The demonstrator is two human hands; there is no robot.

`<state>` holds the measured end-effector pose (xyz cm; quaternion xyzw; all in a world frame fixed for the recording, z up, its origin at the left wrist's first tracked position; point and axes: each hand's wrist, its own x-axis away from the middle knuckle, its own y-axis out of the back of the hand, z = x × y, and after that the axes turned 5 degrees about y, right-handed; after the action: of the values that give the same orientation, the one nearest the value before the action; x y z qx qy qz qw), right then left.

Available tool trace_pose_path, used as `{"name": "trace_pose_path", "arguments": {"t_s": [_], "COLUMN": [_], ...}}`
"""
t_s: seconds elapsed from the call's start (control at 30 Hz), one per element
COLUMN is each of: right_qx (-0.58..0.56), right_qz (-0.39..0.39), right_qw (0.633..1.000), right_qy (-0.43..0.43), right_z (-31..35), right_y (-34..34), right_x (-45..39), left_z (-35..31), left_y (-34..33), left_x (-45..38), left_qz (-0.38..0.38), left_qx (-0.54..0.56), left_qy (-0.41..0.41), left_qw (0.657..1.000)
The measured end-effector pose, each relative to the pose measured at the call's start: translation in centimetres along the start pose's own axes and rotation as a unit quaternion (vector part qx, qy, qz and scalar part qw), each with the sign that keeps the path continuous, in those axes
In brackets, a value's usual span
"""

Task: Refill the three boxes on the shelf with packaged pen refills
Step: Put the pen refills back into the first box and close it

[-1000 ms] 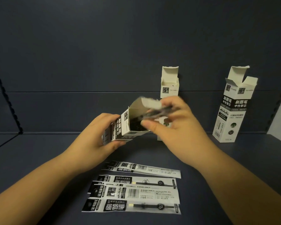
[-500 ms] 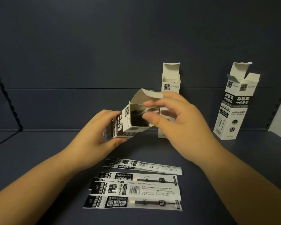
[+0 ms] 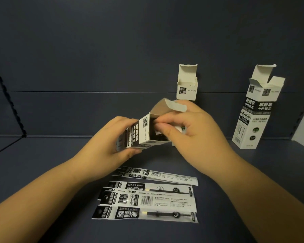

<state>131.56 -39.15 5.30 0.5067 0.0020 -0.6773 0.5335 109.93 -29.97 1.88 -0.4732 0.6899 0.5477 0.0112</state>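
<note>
- The left hand (image 3: 111, 137) is wrapped round the lower body of the tilted box (image 3: 140, 133), thumb on the near face and fingers behind, holding it off the shelf (image 3: 42, 163).
- That box lies on a slant: its long axis runs from the left palm up and to the right, so its open mouth faces the right hand (image 3: 193, 130).
- The right hand sits at that mouth with fingers curled; the thumb and forefinger appear to be pinching something at the opening, probably a refill end or a side flap, but which one is too dark to tell.
- The top flap (image 3: 175, 106) of the tilted box stands open above the right knuckles.
- Below the tilted box, flat on the shelf, lie the loose refill packets (image 3: 147, 200), overlapping, their long axes running left to right.
- Judged from this, the right hand is the nearer one to the packets; a picked-up packet would have to be turned from flat to the box's slant before it enters endwise.
- Behind the tilted box stands the middle box (image 3: 187, 85), upright and open, partly hidden by the right hand.
- Well to the right of the tilted box stands the right box (image 3: 256, 111), open and leaning a little.
</note>
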Motion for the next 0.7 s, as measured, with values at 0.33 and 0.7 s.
{"name": "trace_pose_path", "arguments": {"t_s": [0.33,0.7], "right_qx": [-0.001,0.073], "right_qz": [-0.008,0.018], "right_qw": [0.999,0.997], "right_qy": [0.048,0.023], "right_z": [0.3,0.3], "right_y": [1.0,1.1], "right_x": [-0.1,-0.1], "left_z": [0.2,-0.3], "left_y": [0.1,0.0], "left_x": [0.0,0.0], "left_qz": [-0.008,-0.003], "left_qx": [0.013,0.003], "left_qy": [0.002,0.005], "left_qw": [1.000,1.000]}}
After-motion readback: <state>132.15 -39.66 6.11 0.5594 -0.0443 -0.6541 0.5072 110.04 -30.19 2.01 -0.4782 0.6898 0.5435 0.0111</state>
